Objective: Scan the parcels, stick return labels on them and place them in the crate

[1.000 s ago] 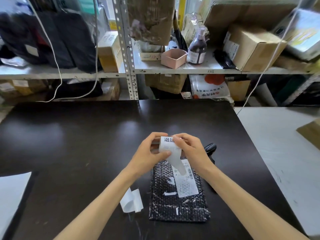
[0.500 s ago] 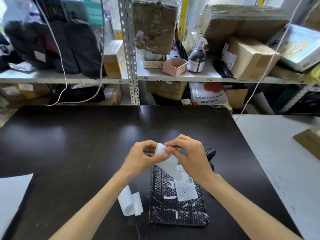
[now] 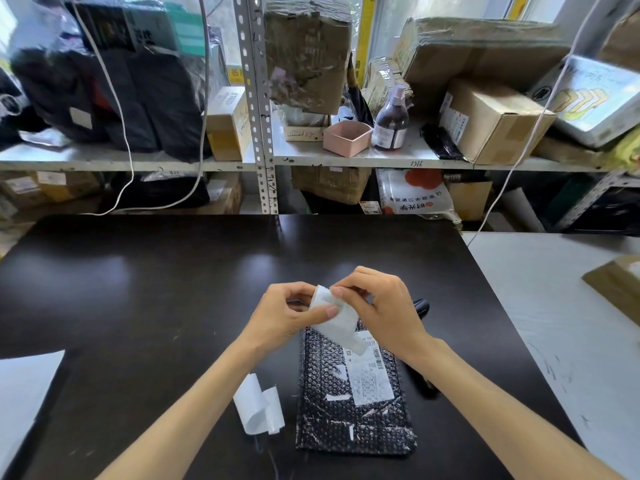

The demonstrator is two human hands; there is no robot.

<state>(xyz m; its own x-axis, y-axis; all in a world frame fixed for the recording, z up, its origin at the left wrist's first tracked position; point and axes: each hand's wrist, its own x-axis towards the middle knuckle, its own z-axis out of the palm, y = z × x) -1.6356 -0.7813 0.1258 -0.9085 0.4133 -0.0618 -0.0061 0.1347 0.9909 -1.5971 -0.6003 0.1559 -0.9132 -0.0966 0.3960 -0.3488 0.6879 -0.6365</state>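
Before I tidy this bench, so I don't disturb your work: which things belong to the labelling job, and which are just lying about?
In the job: return label, pinched by left hand and right hand; black bubble parcel; curled backing paper; dark device beside the parcel, likely the scanner.
Lying about: pink tray, brown bottle, cardboard box on the shelf.

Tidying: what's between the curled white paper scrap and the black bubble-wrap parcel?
Head view: only bare dark tabletop separates the curled white paper scrap and black bubble-wrap parcel.

Black bubble parcel (image 3: 349, 403) — flat, labelled
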